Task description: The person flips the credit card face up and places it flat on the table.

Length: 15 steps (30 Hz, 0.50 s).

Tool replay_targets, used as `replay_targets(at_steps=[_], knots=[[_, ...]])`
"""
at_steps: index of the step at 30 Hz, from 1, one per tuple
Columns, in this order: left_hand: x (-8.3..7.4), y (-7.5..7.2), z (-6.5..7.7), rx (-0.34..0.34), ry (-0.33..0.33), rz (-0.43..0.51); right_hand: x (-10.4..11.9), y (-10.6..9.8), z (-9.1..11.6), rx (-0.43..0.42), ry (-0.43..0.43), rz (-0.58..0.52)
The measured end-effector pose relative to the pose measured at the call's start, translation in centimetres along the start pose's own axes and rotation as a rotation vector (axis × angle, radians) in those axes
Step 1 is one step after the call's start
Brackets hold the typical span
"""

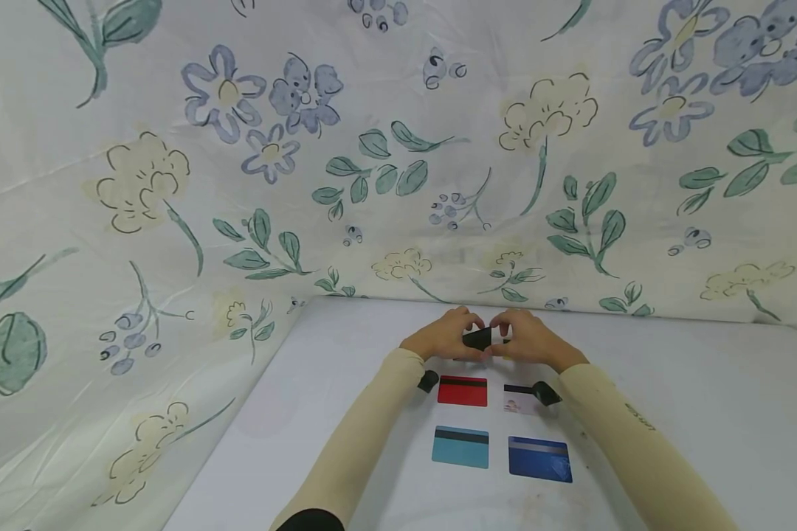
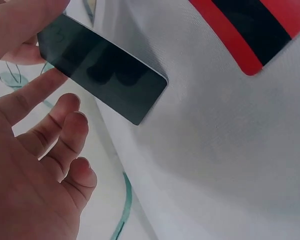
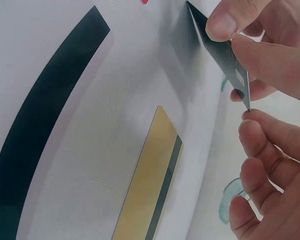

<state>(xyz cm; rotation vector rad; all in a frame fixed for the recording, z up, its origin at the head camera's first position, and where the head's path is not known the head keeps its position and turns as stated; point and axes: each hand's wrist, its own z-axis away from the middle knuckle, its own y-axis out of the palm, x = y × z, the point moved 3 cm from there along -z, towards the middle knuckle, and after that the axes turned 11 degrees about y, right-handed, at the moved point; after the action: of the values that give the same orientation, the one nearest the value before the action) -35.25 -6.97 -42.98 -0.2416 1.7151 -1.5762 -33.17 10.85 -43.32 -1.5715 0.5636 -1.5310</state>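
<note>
Dark card [image 1: 477, 338], one, tilted and gripped at both ends, close to the far edge of a white table [image 1: 345, 354]; whether touching the tabletop, cannot tell. Left to right: floral cloth [image 1: 259, 199], hanging alongside the left edge and behind the far edge of the table. Pale yellow left sleeve [image 1: 361, 435], extended toward the far edge, with one black object [image 1: 311, 521] overlapping the forearm. Left hand [image 1: 441, 335], thumb and forefinger clamped on the left end of the dark card, remaining fingers half bent and clear of it. Further cards, five in view, flat on the table: light blue card [image 1: 460, 447], one, in the row farther from the far edge; red card [image 1: 463, 391], one, just beyond, black-striped; yellow card [image 3: 146, 180], one, dark-striped, nearer the far edge; white card [image 1: 519, 402], one, black-striped, right of the red; dark blue card [image 1: 540, 461], one, right of the light blue. Right hand [image 1: 531, 339], thumb and forefinger clamped on the right end of the dark card, other fingers curled. Small black fittings [image 1: 547, 393], two, one beside each wrist. Pale yellow right sleeve [image 1: 637, 442], dark-lettered along the forearm.
</note>
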Motion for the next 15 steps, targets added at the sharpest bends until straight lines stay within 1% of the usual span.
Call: replay_targets(at_steps=[11,15], knots=[[-0.03,-0.14,-0.18,-0.005,-0.012,0.008,-0.05,-0.14,0.10,0.005,0.008,0.004],[0.00,-0.31,-0.21,-0.011,-0.006,0.000,-0.07,-0.22,0.11,-0.001,-0.004,0.005]])
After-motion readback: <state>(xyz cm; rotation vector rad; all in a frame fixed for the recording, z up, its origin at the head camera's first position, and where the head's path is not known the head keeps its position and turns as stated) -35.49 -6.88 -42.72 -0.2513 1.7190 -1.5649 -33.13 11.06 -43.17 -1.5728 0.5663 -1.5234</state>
